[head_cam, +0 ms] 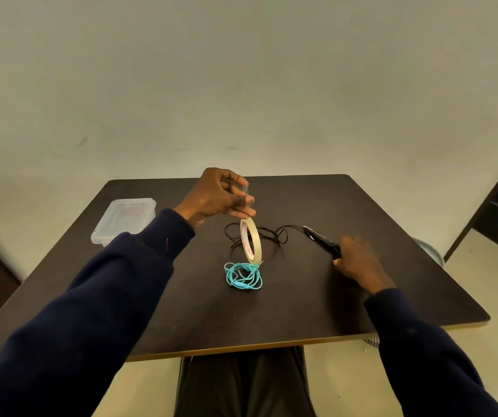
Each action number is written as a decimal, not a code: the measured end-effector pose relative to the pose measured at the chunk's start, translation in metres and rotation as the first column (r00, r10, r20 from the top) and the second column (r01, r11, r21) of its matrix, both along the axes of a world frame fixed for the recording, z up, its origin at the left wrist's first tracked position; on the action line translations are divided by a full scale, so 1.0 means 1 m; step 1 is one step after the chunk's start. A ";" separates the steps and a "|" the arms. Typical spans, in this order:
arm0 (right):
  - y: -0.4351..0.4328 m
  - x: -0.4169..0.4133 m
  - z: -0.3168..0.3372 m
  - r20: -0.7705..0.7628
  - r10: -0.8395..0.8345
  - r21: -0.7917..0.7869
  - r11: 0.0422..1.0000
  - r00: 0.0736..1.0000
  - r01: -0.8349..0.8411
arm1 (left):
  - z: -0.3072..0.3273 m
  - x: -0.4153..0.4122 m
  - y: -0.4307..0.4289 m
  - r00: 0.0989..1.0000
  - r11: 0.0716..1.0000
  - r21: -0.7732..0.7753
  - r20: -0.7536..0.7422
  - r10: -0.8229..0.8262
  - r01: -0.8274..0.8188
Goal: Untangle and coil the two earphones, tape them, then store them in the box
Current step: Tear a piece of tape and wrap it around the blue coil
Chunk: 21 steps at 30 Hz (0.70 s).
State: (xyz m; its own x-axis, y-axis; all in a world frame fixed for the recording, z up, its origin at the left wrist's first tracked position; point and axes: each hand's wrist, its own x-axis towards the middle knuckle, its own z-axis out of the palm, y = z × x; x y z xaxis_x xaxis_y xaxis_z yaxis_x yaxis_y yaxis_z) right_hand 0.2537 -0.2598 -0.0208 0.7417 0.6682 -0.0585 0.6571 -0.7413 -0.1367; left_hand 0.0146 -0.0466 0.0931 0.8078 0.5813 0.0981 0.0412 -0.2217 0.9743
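Left hand [217, 195]: fingers pinch free end of tape roll [250, 240], which dangles above coiled teal earphone [243, 275] at bench [271, 311] centre. Right hand [356, 260]: fingers curled round scissors [321, 239], 3 o'clock. Black earphone [271, 236] loose, 12 o'clock. Box [124, 219], 10 o'clock. Cords likely light, floppy, springy: pinch across bundled loops.

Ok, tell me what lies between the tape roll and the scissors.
Head view: the black earphone, loosely tangled, lies on the table between tape roll and scissors.

Left hand [220, 194] raised, pinching tape [250, 240]; right hand [356, 260] gripping scissors [321, 239].
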 end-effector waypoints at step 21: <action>0.017 -0.032 0.026 -0.370 0.198 0.346 0.936 0.908 -0.063 | -0.002 -0.020 0.030 1.000 0.998 0.068 0.013 0.011 -0.012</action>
